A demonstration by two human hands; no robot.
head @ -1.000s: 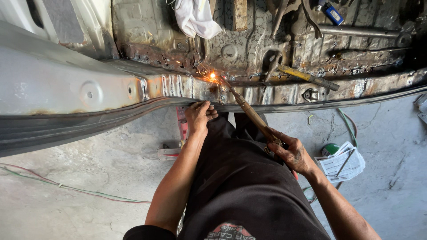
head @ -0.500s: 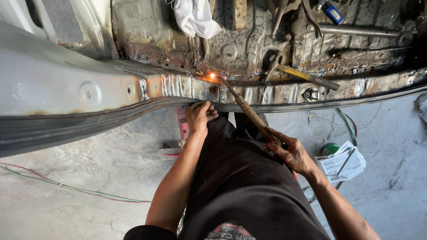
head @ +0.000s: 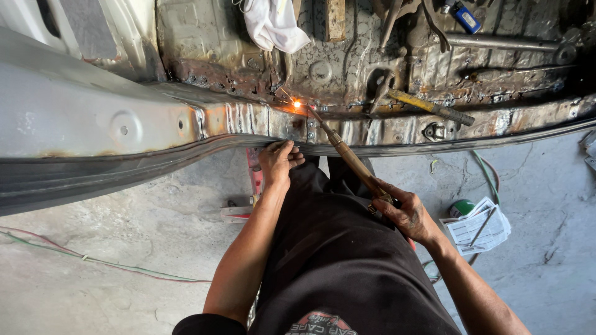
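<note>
My right hand (head: 406, 214) is wrapped around the handle end of a brass torch (head: 347, 158), fingers curled tight on it, thumb lying along the top. The torch runs up and to the left from my grip, over my dark trousers (head: 335, 248), and its tip sits at a bright orange glow (head: 297, 105) on the seam where the car's door sill (head: 155, 133) meets the rusty floor pan (head: 335, 74). A few sparks fly off just beside the glow.

My left hand (head: 278, 162) rests on the lower lip of the sill, just below and left of the flame, fingers pressed together and hooked over the edge, holding nothing. The sill metal is grey to my left and heat-stained in bands near the glow.

On the floor pan, a hammer with a yellow handle (head: 428, 107) lies to the right of the glow, well apart from the torch tip. A white rag (head: 273, 25) hangs above, and a small blue bottle (head: 464, 17) lies near the top edge.

On the concrete floor (head: 93, 291) to my right lie folded papers (head: 481, 226) with a green round can (head: 460, 208) touching them. Thin red and green wires (head: 93, 263) trail across the floor on my left
</note>
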